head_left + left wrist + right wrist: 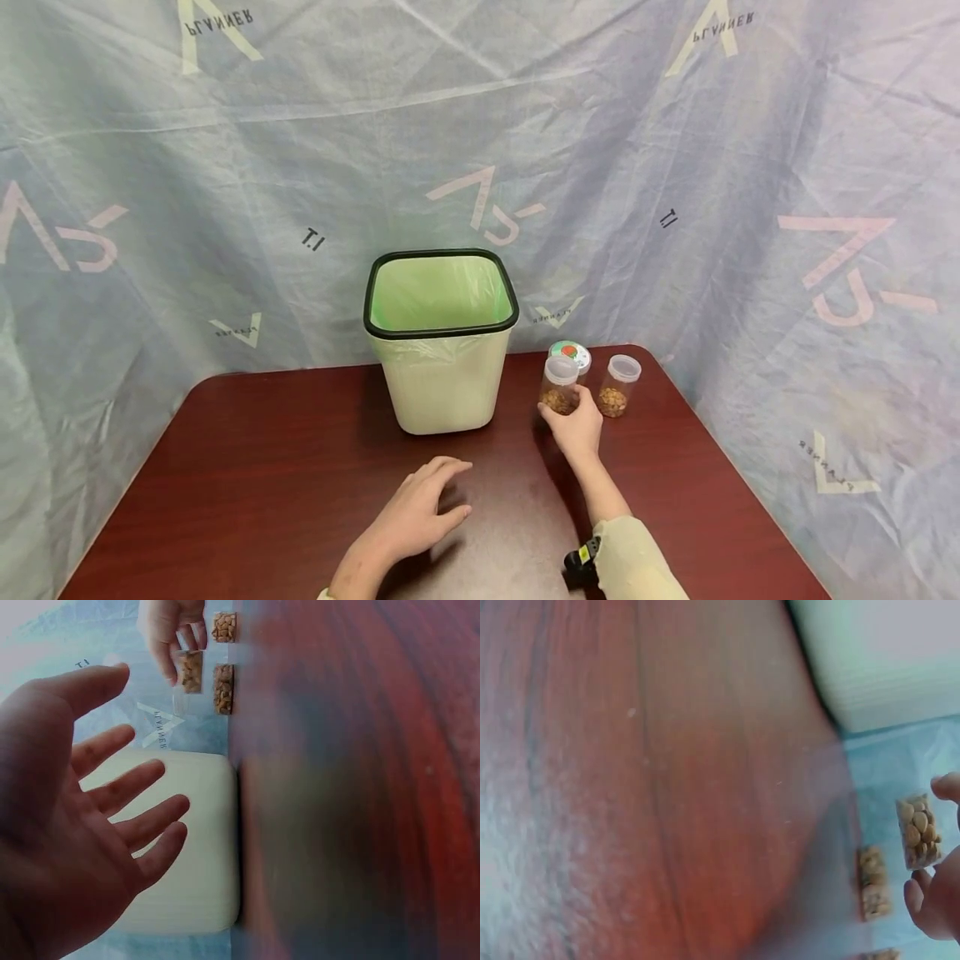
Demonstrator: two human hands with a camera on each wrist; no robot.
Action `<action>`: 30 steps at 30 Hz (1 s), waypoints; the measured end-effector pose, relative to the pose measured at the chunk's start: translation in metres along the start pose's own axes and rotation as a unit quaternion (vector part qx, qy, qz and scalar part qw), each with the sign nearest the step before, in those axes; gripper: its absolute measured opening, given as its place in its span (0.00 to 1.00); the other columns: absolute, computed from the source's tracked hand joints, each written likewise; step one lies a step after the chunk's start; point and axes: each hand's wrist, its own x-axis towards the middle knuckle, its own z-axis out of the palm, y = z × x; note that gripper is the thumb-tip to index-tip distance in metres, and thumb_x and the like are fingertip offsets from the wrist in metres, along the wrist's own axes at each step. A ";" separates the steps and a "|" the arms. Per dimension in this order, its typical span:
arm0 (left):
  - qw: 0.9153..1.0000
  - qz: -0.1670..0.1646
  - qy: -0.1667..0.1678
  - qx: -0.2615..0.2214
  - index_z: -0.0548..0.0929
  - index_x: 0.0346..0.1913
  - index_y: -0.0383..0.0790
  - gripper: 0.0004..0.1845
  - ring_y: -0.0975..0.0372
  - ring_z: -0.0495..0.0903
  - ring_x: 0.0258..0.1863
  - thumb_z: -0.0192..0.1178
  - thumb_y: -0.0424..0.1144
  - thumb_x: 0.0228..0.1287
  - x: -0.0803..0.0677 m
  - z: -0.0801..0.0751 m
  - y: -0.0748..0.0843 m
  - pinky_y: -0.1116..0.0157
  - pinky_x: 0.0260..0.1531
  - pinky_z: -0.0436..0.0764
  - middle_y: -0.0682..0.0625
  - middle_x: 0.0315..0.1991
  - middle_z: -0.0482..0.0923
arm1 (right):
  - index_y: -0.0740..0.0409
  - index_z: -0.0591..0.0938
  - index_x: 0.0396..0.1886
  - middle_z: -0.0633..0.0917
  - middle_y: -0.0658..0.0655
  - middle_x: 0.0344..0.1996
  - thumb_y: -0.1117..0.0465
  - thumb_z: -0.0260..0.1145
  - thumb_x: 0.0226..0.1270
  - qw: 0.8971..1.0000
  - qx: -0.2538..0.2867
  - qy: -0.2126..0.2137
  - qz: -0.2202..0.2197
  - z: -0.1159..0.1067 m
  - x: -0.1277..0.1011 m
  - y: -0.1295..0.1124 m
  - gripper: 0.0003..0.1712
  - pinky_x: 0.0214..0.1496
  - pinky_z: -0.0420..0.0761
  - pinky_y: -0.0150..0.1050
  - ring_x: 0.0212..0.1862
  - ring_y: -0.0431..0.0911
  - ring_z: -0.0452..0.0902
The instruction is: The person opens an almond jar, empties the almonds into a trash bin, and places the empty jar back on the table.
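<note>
A: What is seen closest on the dark red table (262, 467)?

B: The left hand (420, 512) is seen there. It is laid flat on the wood with the fingers spread out, and nothing is held in it.

A: And a bit farther off?

B: The right hand (576, 427) is stretched out to the right of it. Its fingers and thumb are curled round a small clear jar (559, 385). Brown nuts are seen in the bottom of the jar, and the jar is stood upright on the table.

A: What is placed close to that jar?

B: A second clear jar (619, 386) with nuts is stood just beside it, on the right. A third jar with a white lid (571, 353) is tucked right behind the held one.

A: What is seen at the back?

B: A pale green bin (441, 379) with a black rim is stood to the left of the jars. A green bag (438, 293) is fitted inside it. A light blue cloth (225, 167) with letters is hung behind the table.
</note>
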 end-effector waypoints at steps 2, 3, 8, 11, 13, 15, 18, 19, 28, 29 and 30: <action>1.000 -0.001 0.006 -0.011 0.68 0.68 0.56 0.30 0.63 0.70 0.60 0.63 0.50 0.65 0.001 0.001 -0.002 0.50 0.57 0.69 0.62 0.62 0.66 | 0.60 0.76 0.54 0.82 0.63 0.46 0.54 0.81 0.45 1.000 0.002 0.000 -0.004 -0.004 -0.001 -0.006 0.37 0.54 0.74 0.50 0.51 0.55 0.77; 1.000 0.002 0.011 -0.015 0.68 0.69 0.57 0.30 0.63 0.69 0.60 0.63 0.50 0.65 0.001 0.001 -0.002 0.50 0.57 0.68 0.62 0.63 0.66 | 0.59 0.76 0.54 0.82 0.63 0.46 0.54 0.81 0.45 1.000 0.003 0.000 -0.007 -0.006 -0.002 -0.009 0.36 0.53 0.74 0.50 0.50 0.54 0.76; 0.998 0.030 0.055 -0.025 0.71 0.66 0.56 0.28 0.61 0.68 0.62 0.65 0.45 0.64 0.002 0.001 -0.005 0.48 0.56 0.69 0.59 0.63 0.67 | 0.61 0.77 0.52 0.82 0.63 0.45 0.55 0.82 0.43 0.999 0.009 -0.004 -0.041 -0.017 -0.009 -0.025 0.36 0.53 0.74 0.48 0.49 0.54 0.77; 0.994 0.050 0.082 -0.042 0.72 0.65 0.54 0.28 0.60 0.69 0.62 0.66 0.39 0.63 0.003 0.000 -0.009 0.49 0.55 0.71 0.56 0.62 0.68 | 0.61 0.77 0.51 0.82 0.62 0.45 0.56 0.82 0.43 0.997 0.012 -0.016 -0.070 -0.023 -0.014 -0.033 0.35 0.52 0.75 0.49 0.49 0.54 0.78; 0.992 0.056 0.094 -0.060 0.72 0.64 0.54 0.27 0.61 0.69 0.62 0.66 0.36 0.63 0.003 -0.001 -0.012 0.52 0.56 0.72 0.56 0.62 0.69 | 0.61 0.77 0.51 0.82 0.62 0.46 0.57 0.82 0.42 0.996 0.012 -0.027 -0.088 -0.027 -0.019 -0.037 0.35 0.51 0.76 0.49 0.48 0.54 0.78; 0.989 0.063 0.103 -0.084 0.73 0.63 0.55 0.28 0.62 0.69 0.61 0.66 0.33 0.62 0.003 -0.004 -0.014 0.55 0.55 0.73 0.57 0.61 0.70 | 0.60 0.77 0.51 0.82 0.60 0.46 0.57 0.82 0.42 0.994 0.011 -0.040 -0.099 -0.032 -0.025 -0.042 0.35 0.50 0.77 0.49 0.47 0.53 0.79; 0.984 0.079 0.127 -0.095 0.75 0.62 0.54 0.28 0.63 0.71 0.58 0.67 0.31 0.60 0.005 -0.008 -0.016 0.58 0.52 0.75 0.58 0.58 0.72 | 0.59 0.78 0.50 0.83 0.59 0.44 0.59 0.83 0.41 0.991 0.015 -0.055 -0.120 -0.038 -0.033 -0.050 0.35 0.48 0.79 0.48 0.46 0.51 0.80; 0.982 0.087 0.137 -0.094 0.75 0.61 0.54 0.28 0.63 0.72 0.56 0.67 0.30 0.59 0.006 -0.010 -0.017 0.59 0.50 0.76 0.58 0.57 0.73 | 0.58 0.78 0.49 0.83 0.58 0.44 0.59 0.83 0.40 0.990 0.019 -0.059 -0.129 -0.040 -0.035 -0.052 0.34 0.47 0.79 0.47 0.45 0.50 0.81; 0.972 0.122 0.187 -0.078 0.78 0.59 0.49 0.24 0.64 0.75 0.49 0.67 0.30 0.59 0.018 -0.034 -0.020 0.64 0.42 0.78 0.58 0.51 0.75 | 0.57 0.79 0.48 0.83 0.54 0.42 0.60 0.84 0.39 0.970 0.021 -0.091 -0.226 -0.043 -0.050 -0.070 0.33 0.42 0.81 0.45 0.43 0.45 0.81; 0.971 0.124 0.189 -0.079 0.78 0.59 0.49 0.24 0.64 0.75 0.49 0.67 0.31 0.60 0.019 -0.037 -0.020 0.64 0.42 0.78 0.57 0.51 0.76 | 0.57 0.79 0.48 0.83 0.54 0.41 0.60 0.84 0.39 0.968 0.020 -0.094 -0.234 -0.043 -0.051 -0.072 0.33 0.42 0.81 0.45 0.43 0.45 0.81; 0.970 0.125 0.191 -0.079 0.78 0.59 0.48 0.23 0.64 0.75 0.50 0.67 0.31 0.60 0.019 -0.040 -0.019 0.63 0.41 0.78 0.57 0.51 0.76 | 0.57 0.79 0.47 0.83 0.54 0.40 0.60 0.84 0.38 0.965 0.019 -0.095 -0.243 -0.043 -0.052 -0.073 0.33 0.42 0.81 0.45 0.43 0.45 0.80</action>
